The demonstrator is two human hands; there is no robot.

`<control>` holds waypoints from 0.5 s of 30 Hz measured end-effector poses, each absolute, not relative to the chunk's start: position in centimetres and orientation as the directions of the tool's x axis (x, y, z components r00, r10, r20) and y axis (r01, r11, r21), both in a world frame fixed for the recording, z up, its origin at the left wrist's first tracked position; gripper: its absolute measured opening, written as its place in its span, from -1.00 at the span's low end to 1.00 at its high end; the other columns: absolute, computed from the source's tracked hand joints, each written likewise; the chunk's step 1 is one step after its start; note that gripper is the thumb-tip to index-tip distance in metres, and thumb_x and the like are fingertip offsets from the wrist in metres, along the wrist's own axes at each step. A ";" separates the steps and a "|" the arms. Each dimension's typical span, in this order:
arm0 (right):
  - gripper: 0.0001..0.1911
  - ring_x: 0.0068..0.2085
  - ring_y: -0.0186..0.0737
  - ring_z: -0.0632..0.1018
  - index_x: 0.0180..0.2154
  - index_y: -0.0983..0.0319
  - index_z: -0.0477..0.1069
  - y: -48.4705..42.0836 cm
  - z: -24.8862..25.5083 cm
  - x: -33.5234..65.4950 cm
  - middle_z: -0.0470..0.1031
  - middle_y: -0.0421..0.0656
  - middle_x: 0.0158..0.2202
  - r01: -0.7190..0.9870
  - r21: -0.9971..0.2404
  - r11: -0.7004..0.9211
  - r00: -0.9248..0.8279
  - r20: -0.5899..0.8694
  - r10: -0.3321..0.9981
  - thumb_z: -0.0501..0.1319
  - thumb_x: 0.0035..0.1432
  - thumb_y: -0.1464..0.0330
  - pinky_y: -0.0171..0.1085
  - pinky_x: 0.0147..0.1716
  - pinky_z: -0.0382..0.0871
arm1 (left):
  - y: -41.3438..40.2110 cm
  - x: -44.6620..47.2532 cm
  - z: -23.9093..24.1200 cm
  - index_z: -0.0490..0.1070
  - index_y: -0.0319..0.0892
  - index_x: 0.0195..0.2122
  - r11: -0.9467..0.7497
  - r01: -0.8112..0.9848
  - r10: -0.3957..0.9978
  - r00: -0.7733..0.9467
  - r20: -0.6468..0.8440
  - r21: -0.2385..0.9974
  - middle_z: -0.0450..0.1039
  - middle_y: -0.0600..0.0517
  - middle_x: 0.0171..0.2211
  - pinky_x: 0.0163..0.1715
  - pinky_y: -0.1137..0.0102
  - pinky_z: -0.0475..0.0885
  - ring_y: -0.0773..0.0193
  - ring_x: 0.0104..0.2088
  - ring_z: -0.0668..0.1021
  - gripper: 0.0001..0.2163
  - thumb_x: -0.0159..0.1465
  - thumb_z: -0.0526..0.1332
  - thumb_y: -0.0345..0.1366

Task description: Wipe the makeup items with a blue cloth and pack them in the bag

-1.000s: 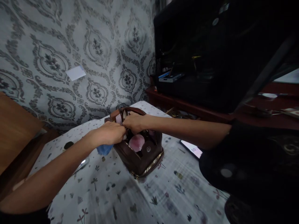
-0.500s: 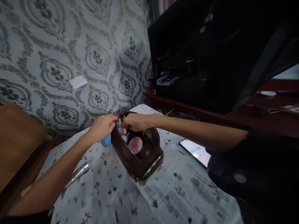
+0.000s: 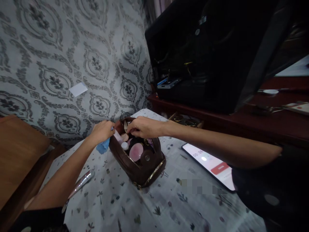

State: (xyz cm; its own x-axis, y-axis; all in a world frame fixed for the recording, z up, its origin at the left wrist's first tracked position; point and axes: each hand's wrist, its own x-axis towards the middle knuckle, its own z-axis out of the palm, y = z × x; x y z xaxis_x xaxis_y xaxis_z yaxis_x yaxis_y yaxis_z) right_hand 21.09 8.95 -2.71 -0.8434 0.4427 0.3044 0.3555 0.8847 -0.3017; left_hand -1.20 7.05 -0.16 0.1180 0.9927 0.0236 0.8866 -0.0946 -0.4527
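Observation:
A brown cosmetic bag (image 3: pixel 125 162) with a gold zipper stands unzipped on the patterned cloth. My left hand (image 3: pixel 102 131) is closed on its far-left rim. Just below that hand, a blue crumpled-looking thing (image 3: pixel 103 146) rests beside the bag. My right hand (image 3: pixel 145 126) reaches over the opening, fingers bent together near a small pale item (image 3: pixel 126 126); whether they grip it is hard to tell. Inside the bag lie a round pink item (image 3: pixel 135 152), a white cap (image 3: pixel 125 146) and a pale lilac container (image 3: pixel 117 137), among darker things.
A phone (image 3: pixel 217 167) with a lit timer screen lies under my right forearm. A shiny pinkish tube (image 3: pixel 81 183) is beside my left forearm. Beyond the cloth (image 3: pixel 135 206) stand a large black screen (image 3: pixel 193 64) on a dark red cabinet and, at left, a wooden panel (image 3: pixel 19 151).
My right hand has drawn up slightly from inside the bag, its fingers now more visible. My left hand stays at the rim. The view has shifted, showing more of the phone.

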 end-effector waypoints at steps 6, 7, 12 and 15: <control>-0.67 -0.36 -0.33 0.52 -0.12 0.29 0.61 9.1 -3.0 21.5 0.63 -0.15 -0.31 0.336 -0.352 0.874 -0.829 0.330 0.451 0.19 0.12 0.59 -0.38 -0.35 0.23 | 6.8 0.4 0.5 0.55 -0.10 -0.07 -0.084 0.844 0.996 0.074 -0.041 -0.530 0.58 -0.15 -0.07 -0.09 0.27 0.45 0.00 0.00 0.58 -0.69 0.34 0.05 -0.20; -0.69 -0.38 -0.34 0.50 -0.13 0.29 0.61 9.1 -3.0 21.6 0.62 -0.16 -0.34 0.332 -0.350 0.876 -0.829 0.335 0.448 0.19 0.13 0.59 -0.38 -0.37 0.22 | 6.7 0.8 0.5 0.55 -0.11 -0.05 -0.063 0.841 0.998 0.050 -0.039 -0.537 0.58 -0.16 -0.07 -0.09 0.25 0.46 -0.02 0.00 0.58 -0.67 0.35 0.04 -0.19; -0.73 -0.44 -0.37 0.46 -0.19 0.29 0.62 9.0 -3.0 21.9 0.59 -0.18 -0.40 0.294 -0.343 0.892 -0.815 0.398 0.421 0.20 0.12 0.58 -0.38 -0.39 0.20 | 6.4 1.8 0.7 0.58 -0.17 -0.08 -0.013 0.825 1.000 0.009 -0.010 -0.565 0.57 -0.21 -0.02 -0.11 0.23 0.47 -0.08 0.02 0.58 -0.67 0.34 0.05 -0.20; -0.73 -0.46 -0.38 0.44 -0.21 0.30 0.62 8.8 -3.1 22.0 0.57 -0.19 -0.43 0.276 -0.347 0.896 -0.810 0.418 0.411 0.20 0.11 0.60 -0.38 -0.39 0.19 | 6.7 1.9 1.0 0.57 -0.17 -0.10 -0.041 0.828 0.999 0.022 -0.040 -0.559 0.55 -0.19 0.03 -0.11 0.28 0.47 -0.04 0.04 0.57 -0.69 0.34 0.07 -0.19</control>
State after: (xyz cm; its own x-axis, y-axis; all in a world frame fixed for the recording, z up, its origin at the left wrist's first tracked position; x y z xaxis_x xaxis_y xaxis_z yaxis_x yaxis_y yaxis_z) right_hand 22.00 8.80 -3.06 -0.8101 0.4114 0.4177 0.2760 0.8962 -0.3473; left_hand 1.86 6.72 0.97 0.0220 0.9990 -0.0400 0.8279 -0.0406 -0.5593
